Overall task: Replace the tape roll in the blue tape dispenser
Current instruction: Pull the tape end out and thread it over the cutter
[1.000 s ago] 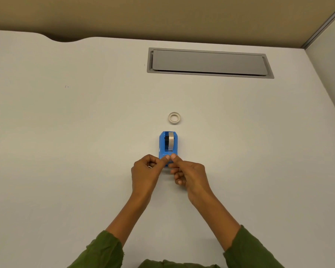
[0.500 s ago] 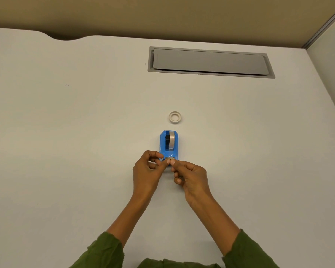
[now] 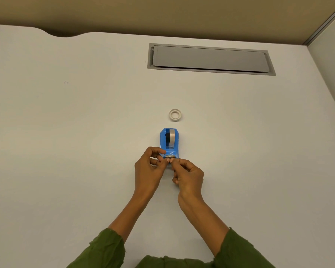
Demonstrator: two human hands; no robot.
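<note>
Left to right across the white desk (image 3: 66,151): the left hand (image 3: 149,171) and the right hand (image 3: 189,176) meet fingertip to fingertip at the near end of the blue tape dispenser (image 3: 169,143), just below its metal cutter (image 3: 170,156). Both hands are pinched closed, thumb against forefinger; they appear to nip the free end of the tape, though the strip itself is too small to make out. The dispenser stands near the middle of the desk, well apart from every edge. Its long axis runs from the near edge toward the far edge, cutter end pointing at the person. A tape roll (image 3: 171,140) sits upright in its cradle. A second roll (image 3: 175,115), pale, lies flat just beyond the dispenser's far end, not touching it. Toward the far right corner lies a grey hatch (image 3: 210,59).

Progress, as judged: a roll is already seated, so the task looks nearly done; drawing the tape end onto the cutter appears to be the step left.
</note>
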